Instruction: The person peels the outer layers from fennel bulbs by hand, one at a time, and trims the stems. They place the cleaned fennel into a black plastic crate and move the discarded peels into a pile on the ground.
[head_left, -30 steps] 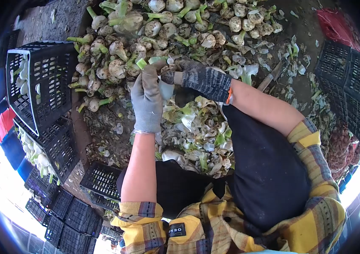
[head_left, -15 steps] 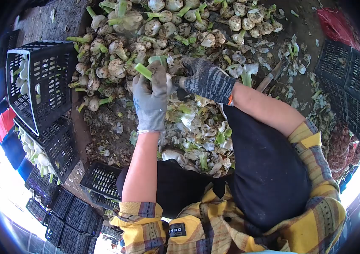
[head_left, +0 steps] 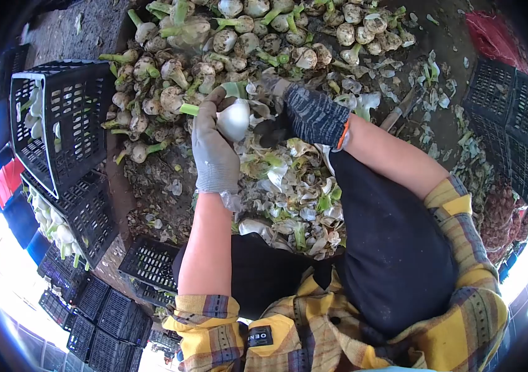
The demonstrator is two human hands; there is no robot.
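Note:
My left hand [head_left: 211,133], in a grey knitted glove, is closed around a clean white garlic bulb [head_left: 234,120]. Its short cut green stem [head_left: 189,109] sticks out to the left past the fingers. Just right of the bulb, my right hand [head_left: 301,111] wears a dark striped glove. Its fingers look spread apart, though the tips are blurred and dark; I make out nothing held between them. Beyond both hands lies a big heap of soil-stained garlic bulbs [head_left: 173,98] with green stems. Loose peeled skins [head_left: 288,186] cover the ground below my hands.
To the left, a black crate [head_left: 78,124] holds white bulbs, and a second crate [head_left: 87,214] stands below it. Stacked black crates [head_left: 112,322] are at lower left, others [head_left: 505,118] at right. A red sack [head_left: 499,40] lies upper right. My bent knee [head_left: 394,242] is close by.
My right hand has drawn away from the bulb, its fingers spreading. My left hand has turned, so the white bulb now shows and its stem points further left and lower.

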